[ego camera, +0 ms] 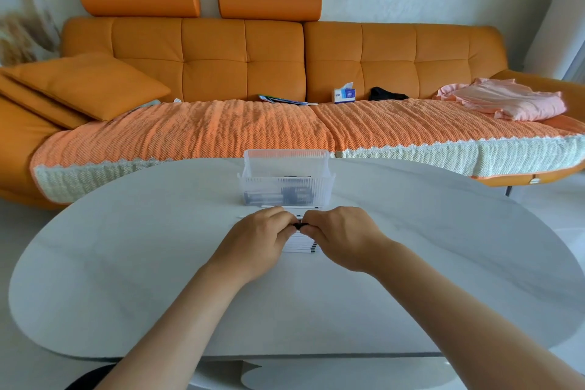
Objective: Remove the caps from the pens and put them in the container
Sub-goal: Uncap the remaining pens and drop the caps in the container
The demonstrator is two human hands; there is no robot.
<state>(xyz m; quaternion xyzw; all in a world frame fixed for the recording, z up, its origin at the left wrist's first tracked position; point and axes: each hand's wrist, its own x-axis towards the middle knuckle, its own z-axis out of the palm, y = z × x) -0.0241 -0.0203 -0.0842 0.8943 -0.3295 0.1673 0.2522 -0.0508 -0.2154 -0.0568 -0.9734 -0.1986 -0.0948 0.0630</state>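
Head view: the left hand (259, 241) and the right hand (342, 237) meet above the middle of the white table (126, 263), knuckles up, with the fingertips almost touching each other. Both hands have the fingers curled tight and they pinch one pen (300, 225) between them. Only a short black part of this pen shows in the gap, and I cannot tell if this part is the cap or the body.

Directly under the hands lies a row of white pens (302, 246), side by side and close together, with dark ends on the right side. The hands hide most of this row. One more thin white pen lies alone just in front of the container (286, 180).

This container is a clear ribbed plastic box. It stands on the table just behind the hands, and some dark and grey things lie at its bottom, too blurred to name.

Behind the table stands an orange sofa (240, 54) with a cushion (85, 85) at the left, a tissue box (344, 94) near the middle and a pink cloth (506, 98) at the right.
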